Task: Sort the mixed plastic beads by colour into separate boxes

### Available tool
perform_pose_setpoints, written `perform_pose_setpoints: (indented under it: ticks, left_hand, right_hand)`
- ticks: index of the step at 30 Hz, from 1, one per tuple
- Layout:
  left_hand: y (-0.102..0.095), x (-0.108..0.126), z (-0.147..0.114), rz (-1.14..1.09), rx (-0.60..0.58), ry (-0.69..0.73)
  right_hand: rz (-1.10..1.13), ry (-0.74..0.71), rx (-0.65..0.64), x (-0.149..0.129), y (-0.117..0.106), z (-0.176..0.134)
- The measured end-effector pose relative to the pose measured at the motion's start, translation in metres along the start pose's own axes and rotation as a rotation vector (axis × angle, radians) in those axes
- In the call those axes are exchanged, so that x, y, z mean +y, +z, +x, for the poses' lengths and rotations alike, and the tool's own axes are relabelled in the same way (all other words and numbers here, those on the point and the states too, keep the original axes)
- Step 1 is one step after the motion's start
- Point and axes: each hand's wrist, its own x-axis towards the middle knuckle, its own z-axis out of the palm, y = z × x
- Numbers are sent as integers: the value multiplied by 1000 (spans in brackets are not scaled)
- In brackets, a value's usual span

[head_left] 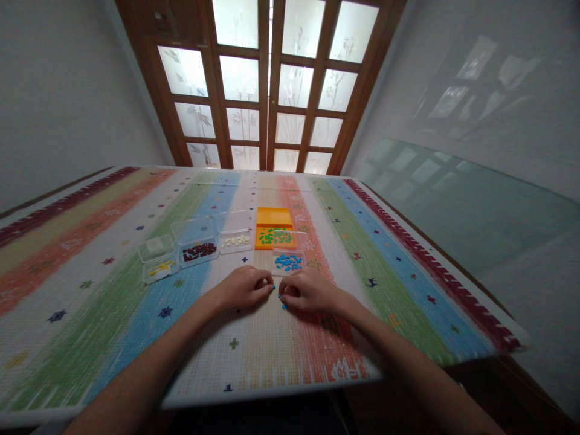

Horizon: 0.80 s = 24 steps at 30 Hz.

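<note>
My left hand [247, 287] rests low over the striped tablecloth, its thumb and forefinger pinched on a small blue piece [273, 287]. Facing it, my right hand [308, 291] is also pinched, with another small blue piece at its fingertips. A loose blue piece [284, 307] lies on the cloth just below the right fingertips. Right behind the hands stands a clear box of blue pieces [289, 262], its transparent lid raised. The exact shape of the pieces is too small to make out.
Beyond the hands, an orange box [274, 216] holds green pieces. To its left stand clear boxes with white pieces [235, 241], dark red pieces [198, 251] and yellow pieces [161, 267]. The tablecloth [217, 362] ends at the table's front edge. Glazed wooden doors [269, 54] stand behind.
</note>
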Motion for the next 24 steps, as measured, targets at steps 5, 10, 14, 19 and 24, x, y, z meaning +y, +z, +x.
perform_pose_setpoints:
  ticks: [5,10,14,19,24]
  left_hand:
    - [0,-2,-1,67,27,44]
    - [2,-6,0,146,24,109]
    - [3,-7,-1,147,58,118]
    - [4,-6,-1,122,55,80]
    - [6,-5,-1,110,46,56]
  right_hand:
    - [24,-3,23,0,-1,-1]
    - [30,-51,29,1,2,-1]
    - [33,-17,-1,0,3,-2]
    - [30,-12,-23,-1,2,-2]
    - [68,2,-16,-2,-6,0]
